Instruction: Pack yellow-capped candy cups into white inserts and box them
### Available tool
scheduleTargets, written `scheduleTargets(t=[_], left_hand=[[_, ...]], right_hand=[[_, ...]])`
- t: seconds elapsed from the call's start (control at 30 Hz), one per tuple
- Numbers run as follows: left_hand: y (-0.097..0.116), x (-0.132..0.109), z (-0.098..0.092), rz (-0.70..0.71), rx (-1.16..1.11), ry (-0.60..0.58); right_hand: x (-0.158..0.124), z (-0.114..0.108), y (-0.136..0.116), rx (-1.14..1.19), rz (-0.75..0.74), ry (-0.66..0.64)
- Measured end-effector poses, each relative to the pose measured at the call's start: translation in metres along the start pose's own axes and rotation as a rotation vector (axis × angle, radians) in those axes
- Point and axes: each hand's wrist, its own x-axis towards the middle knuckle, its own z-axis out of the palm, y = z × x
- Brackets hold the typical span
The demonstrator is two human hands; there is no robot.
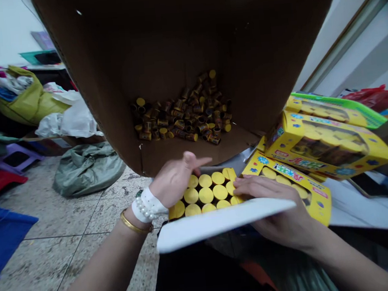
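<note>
An open box (174, 212) sits in front of me, packed with rows of small tubs with round yellow lids (205, 195). Its white flap (221, 222) hangs out toward me. My right hand (273, 202) grips the box at its right end, fingers lying over the edge beside the lids. Above the box's left end is my left hand (174, 179), slightly blurred, one finger stretched to the right and no object visible in it. A large cardboard carton (178, 42) lies open toward me, with many small yellow-lidded tubs (184, 117) heaped loose inside.
At the right, yellow window boxes (330, 145) are stacked near a green basket (357, 106). To the left lie a grey-green sack (87, 169), a purple stool (16, 157), a red stool (0, 183) and a blue bag (8, 241) on the tiled floor (98, 253).
</note>
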Motion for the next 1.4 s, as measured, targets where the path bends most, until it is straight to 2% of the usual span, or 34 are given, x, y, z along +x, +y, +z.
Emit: scheduleTargets(t=[0.07,0.13,0.27,0.3,0.37,0.43,0.53,0.6,0.7,0.87,1.0,1.1,1.17,1.2,1.27,1.3,1.4], left_hand=[[-0.010,-0.001,-0.003,-0.116,-0.337,0.073],[-0.018,-0.007,-0.002,-0.139,-0.614,0.181],[-0.025,-0.034,0.016,-0.056,-0.676,0.482],[-0.025,-0.043,0.021,-0.039,-0.693,0.489],[-0.025,-0.058,0.028,0.007,-0.737,0.425],[-0.026,-0.068,0.030,0.020,-0.636,0.370],[-0.026,-0.070,0.026,-0.041,-0.278,0.379],[-0.026,-0.067,0.023,-0.081,-0.189,0.381],[-0.026,-0.064,0.023,-0.130,-0.256,0.385],[-0.024,-0.062,0.029,-0.100,-0.348,0.509],[-0.017,-0.060,0.029,-0.082,-0.471,0.490],[-0.016,-0.061,0.035,-0.029,-0.608,0.498],[-0.021,-0.067,0.045,0.014,-0.658,0.610],[-0.025,-0.072,0.051,0.018,-0.644,0.715],[-0.033,-0.083,0.064,0.002,-0.514,0.915],[-0.036,-0.088,0.069,0.002,-0.411,0.963],[-0.037,-0.099,0.076,0.085,-0.118,0.927]], right_hand=[[0.004,0.001,-0.005,-0.051,0.127,0.038],[0.006,0.002,-0.008,-0.082,0.253,0.064],[0.005,0.007,-0.011,-0.085,0.328,0.136],[0.005,0.009,-0.012,-0.095,0.328,0.151],[0.004,0.012,-0.012,-0.097,0.327,0.153],[0.004,0.014,-0.012,-0.094,0.298,0.146],[0.005,0.014,-0.010,-0.124,0.203,0.110],[0.004,0.014,-0.008,-0.129,0.154,0.053],[0.003,0.015,-0.008,-0.124,0.119,-0.005],[0.004,0.014,-0.007,-0.149,0.088,-0.025],[0.013,0.006,0.002,-0.126,0.098,-0.117],[0.022,0.004,0.004,-0.121,0.103,-0.120],[0.024,0.006,0.004,-0.137,0.094,-0.111],[0.024,0.008,0.003,-0.145,0.091,-0.100],[0.020,0.012,0.003,-0.156,0.091,-0.066],[0.017,0.014,0.004,-0.161,0.093,-0.050],[0.010,0.018,0.008,-0.172,0.095,-0.026]])
